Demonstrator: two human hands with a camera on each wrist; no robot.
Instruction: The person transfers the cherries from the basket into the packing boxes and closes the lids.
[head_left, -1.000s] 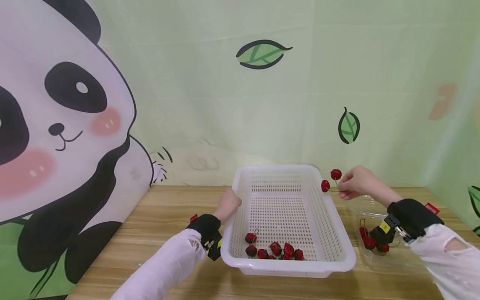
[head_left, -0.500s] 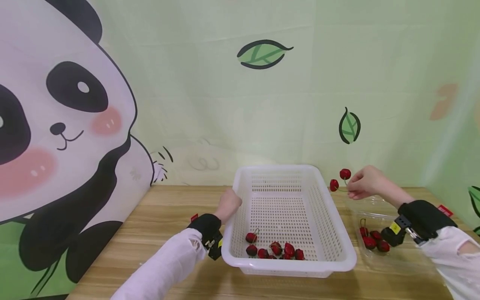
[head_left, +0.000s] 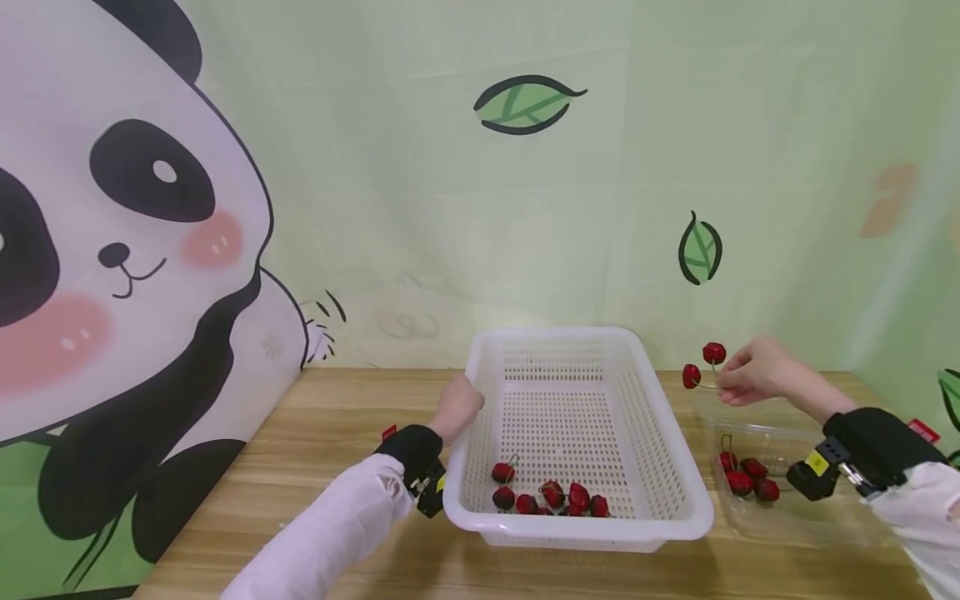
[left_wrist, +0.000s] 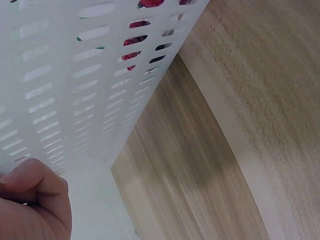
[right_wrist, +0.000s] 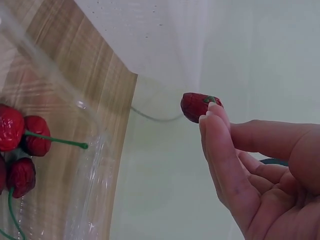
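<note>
My left hand [head_left: 457, 410] grips the left rim of a white perforated plastic basket [head_left: 581, 528]; in the left wrist view its curled fingers [left_wrist: 42, 187] lie against the basket's side wall [left_wrist: 55, 95]. Several red cherries [head_left: 552, 495] lie inside at the near end. To the basket's right, my right hand [head_left: 765, 377] pinches the thin stems of a pair of cherries [head_left: 692, 376], which stick out leftward from the fingertips. Only one of the pair, a cherry [right_wrist: 196, 106], shows in the right wrist view. Below that hand stands a clear plastic box [head_left: 761, 430] with several cherries [head_left: 740, 483] at its left.
Basket and box stand side by side on a wood-grain table [head_left: 330, 450], with a narrow gap between them. A pale green backdrop [head_left: 420, 217] with a printed panda [head_left: 150, 217] rises behind the table's far edge.
The right hand has moved rightward and slightly down, carrying the pair of cherries away from the basket's right rim toward the clear box. My left hand and the basket have kept their place.
</note>
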